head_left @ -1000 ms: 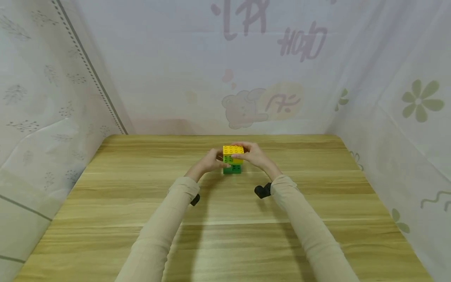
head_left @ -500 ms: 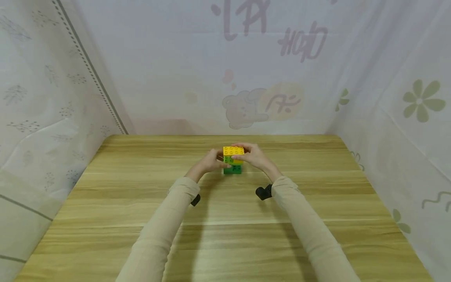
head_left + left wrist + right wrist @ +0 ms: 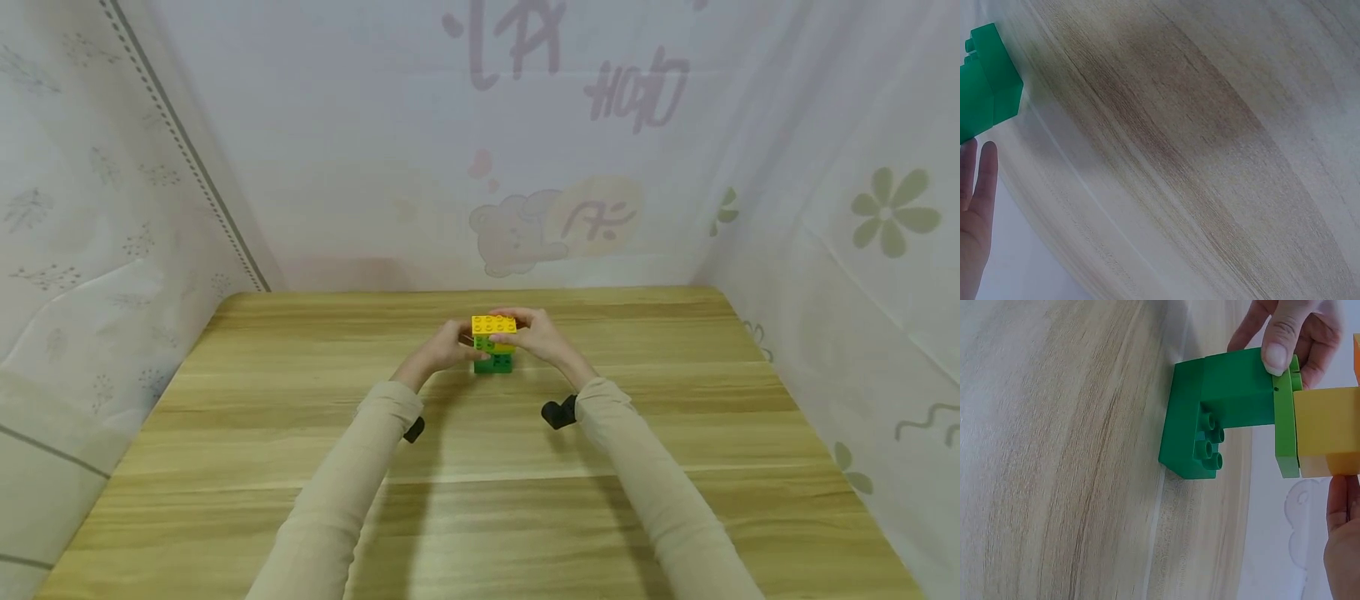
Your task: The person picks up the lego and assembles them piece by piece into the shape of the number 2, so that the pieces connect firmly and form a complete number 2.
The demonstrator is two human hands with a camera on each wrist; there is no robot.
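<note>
In the head view, a stack of toy building bricks stands near the back of the table, between both hands. Its dark green base brick (image 3: 1179, 431) lies on the tabletop with several bare studs. Above one half rises another dark green brick (image 3: 1238, 384), capped by a thin light green brick (image 3: 1285, 425). A yellow brick (image 3: 1325, 422) sits on that, and a studded yellow brick (image 3: 493, 324) tops the stack. My left hand (image 3: 446, 346) pinches the upper dark green brick, thumb at the light green edge. My right hand (image 3: 543, 337) grips the yellow bricks from the other side.
The wooden table (image 3: 480, 517) spans the view, with its far edge just behind the stack. Printed cloth (image 3: 360, 167) hangs at the back and sides. Black camera mounts (image 3: 558, 412) stick out below the wrists.
Both hands keep their hold on the stack with no visible movement. Only the head view has shifted slightly.
</note>
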